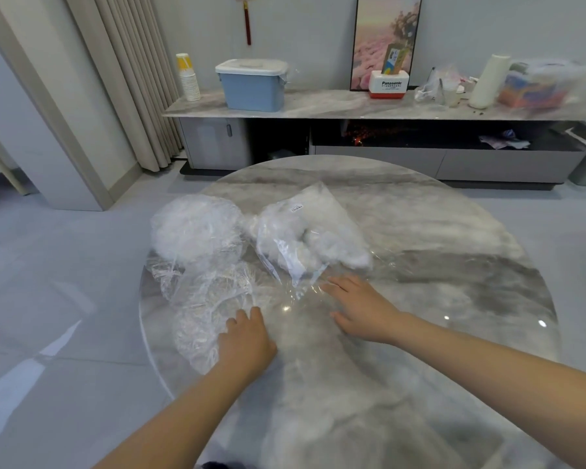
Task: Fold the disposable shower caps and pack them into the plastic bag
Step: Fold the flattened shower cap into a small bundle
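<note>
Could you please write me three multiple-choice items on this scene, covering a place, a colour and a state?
1. Where does the plastic bag lie?
A. on the round table
B. on the floor
C. on the sideboard

2. What colour is the storage bin's body?
A. red
B. blue
C. green

3. How is the right hand?
A. clenched in a fist
B. gripping a cup
C. flat with fingers spread

Answers: 1 A, marble top shows round it; 2 B, pale blue under a white lid; 3 C, straight fingers lie on clear film.

Clear, perhaps whitish caps [203, 286], grey-veined marble table [454, 265]
</note>
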The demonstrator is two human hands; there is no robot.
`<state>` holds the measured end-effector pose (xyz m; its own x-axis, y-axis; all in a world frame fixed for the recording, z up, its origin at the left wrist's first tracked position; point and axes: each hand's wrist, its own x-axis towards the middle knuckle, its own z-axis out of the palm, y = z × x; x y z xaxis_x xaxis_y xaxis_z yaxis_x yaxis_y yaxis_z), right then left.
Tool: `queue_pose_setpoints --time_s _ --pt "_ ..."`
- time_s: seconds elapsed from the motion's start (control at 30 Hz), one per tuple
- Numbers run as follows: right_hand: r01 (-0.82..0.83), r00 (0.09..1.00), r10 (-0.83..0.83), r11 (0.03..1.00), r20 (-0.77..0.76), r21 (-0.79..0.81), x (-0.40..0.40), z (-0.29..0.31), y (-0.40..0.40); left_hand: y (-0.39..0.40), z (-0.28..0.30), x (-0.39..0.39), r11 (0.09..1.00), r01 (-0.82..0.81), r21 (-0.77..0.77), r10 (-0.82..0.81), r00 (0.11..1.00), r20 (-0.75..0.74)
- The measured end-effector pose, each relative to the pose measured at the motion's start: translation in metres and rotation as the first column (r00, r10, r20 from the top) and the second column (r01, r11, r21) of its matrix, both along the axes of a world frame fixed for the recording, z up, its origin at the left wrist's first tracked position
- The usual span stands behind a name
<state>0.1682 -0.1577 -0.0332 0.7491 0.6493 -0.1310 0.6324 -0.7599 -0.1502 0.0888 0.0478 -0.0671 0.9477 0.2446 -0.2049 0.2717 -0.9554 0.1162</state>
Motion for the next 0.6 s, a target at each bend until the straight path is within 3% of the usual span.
queue_pose_setpoints --time_s 0.17,0.4,0.6 --pt "-0.011 0.998 0.010 1.000 -0.070 -0.019 -0.044 0.012 -0.002 0.006 -0.006 -0.037 0.993 0.112 0.038 -0.113 0.993 0.033" --pt "-0.038 0.989 0.037 0.999 -0.143 -0.002 -0.091 0.012 -0.014 -0.016 -0.006 -0.075 0.963 0.233 -0.138 -0.216 0.968 0.124" --pt "-0.042 0.991 0.040 0.999 -0.128 -0.011 -0.107 0.007 -0.024 -0.040 0.005 -0.104 0.884 0.343 -0.316 -0.261 0.926 0.273"
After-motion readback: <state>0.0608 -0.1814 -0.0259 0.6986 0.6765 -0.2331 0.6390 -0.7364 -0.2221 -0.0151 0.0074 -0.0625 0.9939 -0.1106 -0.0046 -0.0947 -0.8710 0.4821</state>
